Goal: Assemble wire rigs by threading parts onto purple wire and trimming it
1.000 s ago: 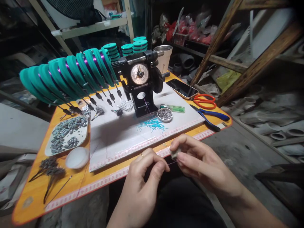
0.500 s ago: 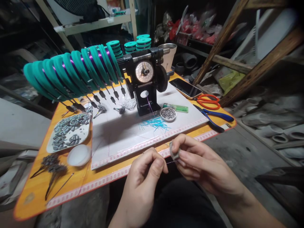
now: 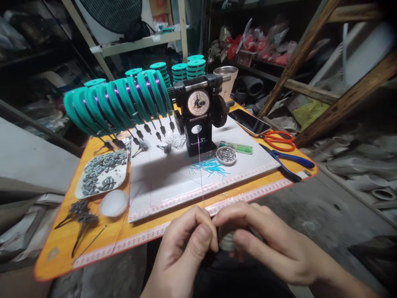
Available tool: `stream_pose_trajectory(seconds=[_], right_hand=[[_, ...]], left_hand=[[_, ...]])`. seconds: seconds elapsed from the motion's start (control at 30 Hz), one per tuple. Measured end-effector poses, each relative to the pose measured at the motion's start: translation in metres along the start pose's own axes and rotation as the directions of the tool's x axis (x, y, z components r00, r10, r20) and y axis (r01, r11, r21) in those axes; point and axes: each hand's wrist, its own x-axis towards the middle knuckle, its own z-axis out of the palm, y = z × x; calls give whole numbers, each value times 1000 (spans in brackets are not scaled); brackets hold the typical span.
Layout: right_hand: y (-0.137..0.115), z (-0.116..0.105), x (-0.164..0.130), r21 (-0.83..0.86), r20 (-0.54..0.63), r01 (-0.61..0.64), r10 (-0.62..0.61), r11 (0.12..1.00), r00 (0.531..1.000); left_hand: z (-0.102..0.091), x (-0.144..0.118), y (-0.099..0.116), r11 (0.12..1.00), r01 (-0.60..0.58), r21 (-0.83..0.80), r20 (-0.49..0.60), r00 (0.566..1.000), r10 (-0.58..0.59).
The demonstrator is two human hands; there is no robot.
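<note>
In the head view, the thread runs from the hole in the winder over the board to the hands. The left hand has thumb and forefinger pressed together, apparently on the thread, though the pinch itself is hidden. The right hand curls its fingers around a grey piece, too blurred to name, just beside the left fingertips. The step in hand looks like working the thread between both hands; the next move likely calls for even tension, with the pinch firm and the right fingers free to shift a little.

Both hands show at the front edge of the tabletop, with the lap behind — room to draw the thread seems to lie that way. Forward, the blue strips lie right by the thread, with the dish just beside them, so a sideways sweep could catch either. The pliers reach to the right edge — a wide right swing might knock them.
</note>
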Motion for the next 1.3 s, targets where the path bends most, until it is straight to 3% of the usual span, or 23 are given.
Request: stream_pose_trajectory(seconds=[0.07,0.13,0.2,0.3,0.4,0.47,0.53,0.57,0.63,0.7,0.73,0.77,0.83,0.9,0.93,1.0,1.07,1.13,1.2,1.27,1.3], right_hand=[[-1,0,0,-119,-23,84,-88,989,996],[-2,4,1,-57,-183,125,-133,991,974],[-4,11,3,45,-234,128,-114,991,966],[-5,24,10,-40,-94,171,-174,984,980],[0,34,17,-198,-194,264,-302,944,933],[3,37,18,-267,-263,286,-355,920,897],[3,34,16,-298,-273,267,-350,916,896],[2,31,15,-276,-280,232,-309,933,909],[-1,24,12,-95,-310,123,-146,988,940],[-3,19,12,256,-252,40,27,966,967],[-2,19,14,450,-188,25,67,893,980],[-2,20,17,623,-127,25,70,782,989],[2,25,25,857,-55,40,15,513,998],[5,33,32,950,-71,67,1,306,997],[6,36,36,963,-85,77,19,260,996],[7,41,39,963,-108,89,64,255,992],[8,43,38,947,-137,106,82,304,987],[8,42,34,925,-169,137,60,354,984],[7,41,29,899,-199,167,38,404,979],[5,38,28,876,-252,214,33,432,967],[4,36,28,863,-295,252,32,438,955]], left_hand=[[-2,0,2,999,-14,42,-25,1000,15],[-1,-1,7,978,-46,205,-55,997,59],[3,-2,11,895,-122,429,-76,982,171],[7,-4,16,634,-309,709,17,906,423],[4,-8,16,383,-373,845,106,819,563],[0,-12,16,357,-355,864,73,790,609],[-5,-17,16,456,-308,835,-30,802,596],[-7,-19,16,548,-256,797,-108,831,546],[-11,-20,15,774,-98,625,-260,909,325],[-12,-16,11,956,10,292,-236,970,62],[-11,-12,8,995,43,85,-161,987,-29],[-9,-7,5,991,33,-126,-61,997,-41],[-1,4,1,876,-36,-481,35,998,61],[8,14,1,736,-172,-655,-71,984,166],[11,18,2,710,-249,-658,-167,969,185],[14,24,6,777,-371,-509,-355,912,203],[12,27,8,879,-427,-209,-440,844,306],[9,29,6,898,-411,158,-409,800,439],[7,28,1,800,-394,453,-285,786,549],[10,27,-5,728,-379,572,-216,786,579],[12,26,-8,735,-363,572,-232,789,569]])
